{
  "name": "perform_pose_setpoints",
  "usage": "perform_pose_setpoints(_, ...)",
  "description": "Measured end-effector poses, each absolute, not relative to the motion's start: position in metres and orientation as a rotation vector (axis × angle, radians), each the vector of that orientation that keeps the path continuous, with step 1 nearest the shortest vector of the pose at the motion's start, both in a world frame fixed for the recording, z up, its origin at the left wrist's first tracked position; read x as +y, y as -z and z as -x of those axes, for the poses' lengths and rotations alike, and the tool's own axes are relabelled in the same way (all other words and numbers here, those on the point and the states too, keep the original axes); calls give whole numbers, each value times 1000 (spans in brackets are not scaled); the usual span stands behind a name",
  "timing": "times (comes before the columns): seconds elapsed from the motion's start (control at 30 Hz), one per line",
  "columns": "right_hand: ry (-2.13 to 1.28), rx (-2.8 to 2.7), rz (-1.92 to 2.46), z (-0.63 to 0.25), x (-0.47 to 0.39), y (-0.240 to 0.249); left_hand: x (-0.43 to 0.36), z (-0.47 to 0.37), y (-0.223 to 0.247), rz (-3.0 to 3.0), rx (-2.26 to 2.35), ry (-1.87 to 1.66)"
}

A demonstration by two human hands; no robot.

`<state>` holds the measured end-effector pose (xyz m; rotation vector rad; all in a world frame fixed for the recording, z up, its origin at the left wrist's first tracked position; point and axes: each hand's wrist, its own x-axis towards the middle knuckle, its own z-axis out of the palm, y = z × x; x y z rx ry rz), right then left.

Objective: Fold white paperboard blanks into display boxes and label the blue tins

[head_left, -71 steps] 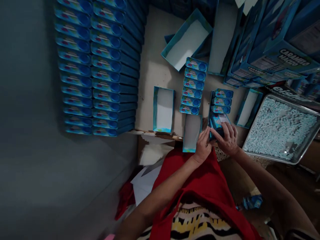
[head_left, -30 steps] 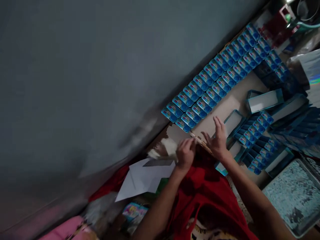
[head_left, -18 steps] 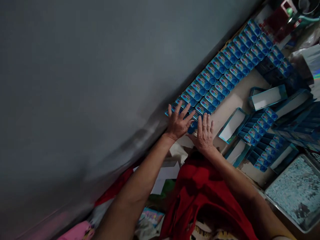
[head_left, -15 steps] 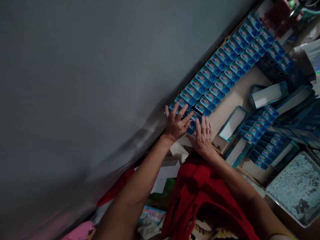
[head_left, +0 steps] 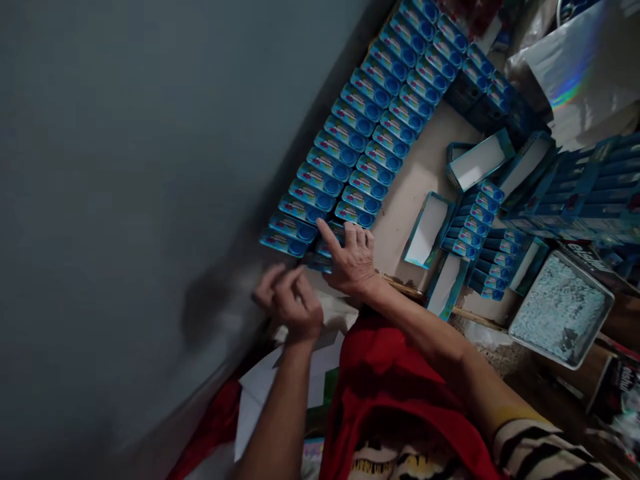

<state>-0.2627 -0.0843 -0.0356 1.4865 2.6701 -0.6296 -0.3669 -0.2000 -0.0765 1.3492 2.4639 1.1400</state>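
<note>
Two long rows of small blue boxes (head_left: pixel 350 117) lie along the wall, with round blue marks on their tops. My right hand (head_left: pixel 353 260) rests at the near end of the rows, index finger stretched onto the boxes and the other fingers bent forward. Nothing shows in its grip. My left hand (head_left: pixel 293 303) is raised just short of the nearest boxes, slightly blurred. Its fingers are loosely curled and apart, and I see nothing in them. Part of the nearest boxes is hidden under my right hand.
The grey wall (head_left: pixel 125 167) borders the rows on the left. To the right lie an open blue carton (head_left: pixel 427 230), stacked blue boxes (head_left: pixel 473 220) and a metal tray (head_left: pixel 563 310) of pale blue bits. Red cloth (head_left: pixel 380 373) covers my lap.
My left hand has drawn back from the boxes toward me and its fingers have curled. My right hand has moved onto the near end of the rows. The view has shifted right.
</note>
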Motion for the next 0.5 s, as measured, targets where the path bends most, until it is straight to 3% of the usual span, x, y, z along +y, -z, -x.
perform_pose_setpoints(0.13,816,2782,-1400,190,-92,-17,-254,288,70,-1027,2288,-1046)
perform_pose_setpoints(0.23,814,2818,-1599,121,-75,-41,-218,238,87,-1155,2103,-962)
perform_pose_setpoints(0.33,669,2840,-1792,66,-34,-32,-141,210,111,-1427,1993,-811)
perform_pose_setpoints(0.5,659,2935,-1755,34,35,24,-61,208,136,-1566,1868,-468)
